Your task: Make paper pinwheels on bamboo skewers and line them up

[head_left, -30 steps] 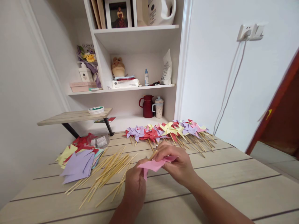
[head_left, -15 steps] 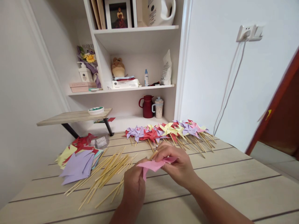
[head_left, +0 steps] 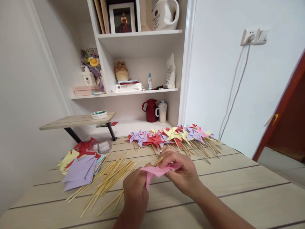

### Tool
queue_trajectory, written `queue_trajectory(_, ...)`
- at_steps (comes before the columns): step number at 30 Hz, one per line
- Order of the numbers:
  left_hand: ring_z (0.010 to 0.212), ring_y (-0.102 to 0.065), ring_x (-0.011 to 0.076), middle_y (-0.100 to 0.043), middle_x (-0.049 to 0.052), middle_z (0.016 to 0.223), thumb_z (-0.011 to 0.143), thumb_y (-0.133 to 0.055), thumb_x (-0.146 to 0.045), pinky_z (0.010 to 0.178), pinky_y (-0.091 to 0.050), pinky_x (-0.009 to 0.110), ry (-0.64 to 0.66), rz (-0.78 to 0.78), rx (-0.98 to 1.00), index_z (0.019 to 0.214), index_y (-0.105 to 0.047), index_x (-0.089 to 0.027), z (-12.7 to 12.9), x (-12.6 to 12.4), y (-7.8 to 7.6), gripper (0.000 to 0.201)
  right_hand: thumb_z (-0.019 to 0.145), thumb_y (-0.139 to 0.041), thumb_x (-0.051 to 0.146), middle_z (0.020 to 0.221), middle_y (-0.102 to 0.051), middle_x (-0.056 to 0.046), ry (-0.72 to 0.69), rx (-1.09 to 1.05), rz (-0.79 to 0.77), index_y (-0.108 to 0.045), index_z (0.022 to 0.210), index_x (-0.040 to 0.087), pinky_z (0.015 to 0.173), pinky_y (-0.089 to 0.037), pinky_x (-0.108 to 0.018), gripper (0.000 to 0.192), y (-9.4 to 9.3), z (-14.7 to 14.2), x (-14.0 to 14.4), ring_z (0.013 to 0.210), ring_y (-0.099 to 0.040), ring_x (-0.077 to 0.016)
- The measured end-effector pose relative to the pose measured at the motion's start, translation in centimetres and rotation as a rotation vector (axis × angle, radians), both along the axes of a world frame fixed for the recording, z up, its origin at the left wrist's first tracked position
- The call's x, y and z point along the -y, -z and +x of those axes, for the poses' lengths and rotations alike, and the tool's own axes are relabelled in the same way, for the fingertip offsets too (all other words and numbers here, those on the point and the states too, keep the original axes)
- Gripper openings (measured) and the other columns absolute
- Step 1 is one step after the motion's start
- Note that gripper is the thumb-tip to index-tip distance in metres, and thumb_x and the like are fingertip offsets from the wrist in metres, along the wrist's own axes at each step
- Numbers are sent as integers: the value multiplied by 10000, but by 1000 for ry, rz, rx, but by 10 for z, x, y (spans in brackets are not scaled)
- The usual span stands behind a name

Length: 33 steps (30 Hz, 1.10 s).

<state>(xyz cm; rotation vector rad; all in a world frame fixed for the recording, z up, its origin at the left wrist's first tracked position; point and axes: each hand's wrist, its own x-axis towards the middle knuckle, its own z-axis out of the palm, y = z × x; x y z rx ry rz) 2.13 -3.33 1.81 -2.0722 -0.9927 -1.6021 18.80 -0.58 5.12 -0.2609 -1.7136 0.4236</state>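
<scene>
1. Head view, with the wooden table (head_left: 238, 184) as landmark: at its far left lies a stack of coloured paper squares (head_left: 79, 165), and a clear plastic box (head_left: 102, 146) behind it holds small items too blurred to tell.
2. Loose wooden sticks (head_left: 111, 178) lie beside the stack.
3. Above the table's middle, the left hand (head_left: 135, 190) and right hand (head_left: 181, 171) both pinch a pink paper (head_left: 156, 171) around a stick tip (head_left: 158, 161).
4. Finished pinwheels (head_left: 171, 135) line the far edge.
</scene>
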Motion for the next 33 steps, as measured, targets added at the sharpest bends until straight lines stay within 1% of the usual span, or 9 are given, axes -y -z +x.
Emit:
queue_trajectory(3,542,-627,145,-697,26,658,970,-457,-187,576,-507,235,-40,70,-46,959,-696,-199,-4,0,4,240,881,-693,183,766,-733,-47,-18,-16,7,-682,848,228,659,-513,-337,57,-1,-2,1,715,-631,-185)
queue_trajectory(6,587,-648,152,-724,34,727,954,-487,-181,600,-511,240,4,33,8,1004,-696,-203,-5,-4,15,216,873,-704,172,760,-729,-44,-24,-22,5,-682,851,226,647,-513,-328,62,-1,-2,2,704,-632,-179)
queue_trajectory(8,649,-675,162,-743,46,785,967,-452,-201,626,-522,245,111,-71,112,988,-710,-210,-2,-7,22,258,883,-695,184,765,-729,-45,-36,-20,1,-683,854,225,649,-511,-329,52,-2,-2,1,706,-637,-179)
queue_trajectory(12,628,-615,165,-708,55,759,976,-443,-396,615,-514,267,342,-437,362,906,-734,-189,9,-9,25,364,901,-677,210,769,-724,-46,-60,-25,-22,-683,845,226,668,-523,-339,58,-2,0,1,729,-658,-185)
queue_trajectory(15,540,-469,137,-592,31,641,936,-464,-539,510,-419,244,438,-647,497,844,-739,-168,14,-6,20,471,905,-664,194,761,-713,-39,-51,-18,-25,-680,830,227,664,-523,-334,83,-3,1,1,727,-656,-181)
queue_trajectory(17,514,-379,122,-493,1,579,915,-479,-577,478,-353,236,464,-707,535,835,-733,-163,14,-4,17,493,906,-661,193,765,-709,-38,-48,-11,-18,-679,833,226,658,-520,-335,83,-3,1,1,724,-656,-181)
queue_trajectory(24,508,-293,106,-391,-33,566,928,-463,-545,465,-269,223,421,-686,567,835,-700,-172,11,-8,27,451,911,-666,216,783,-716,-44,-33,-4,-6,-679,853,231,657,-513,-344,62,-2,4,-2,735,-653,-185)
queue_trajectory(28,495,-285,102,-421,-26,572,943,-448,-508,460,-284,225,454,-629,511,804,-700,-172,10,-9,28,442,898,-676,183,794,-724,-43,-33,5,-4,-679,850,230,662,-518,-339,67,-1,4,-2,747,-654,-184)
queue_trajectory(33,559,-400,121,-533,11,655,941,-486,-399,512,-361,232,453,-644,506,848,-712,-175,8,-5,23,332,900,-666,178,797,-728,-42,-29,8,4,-680,849,230,661,-522,-340,74,-1,4,-2,744,-659,-186)
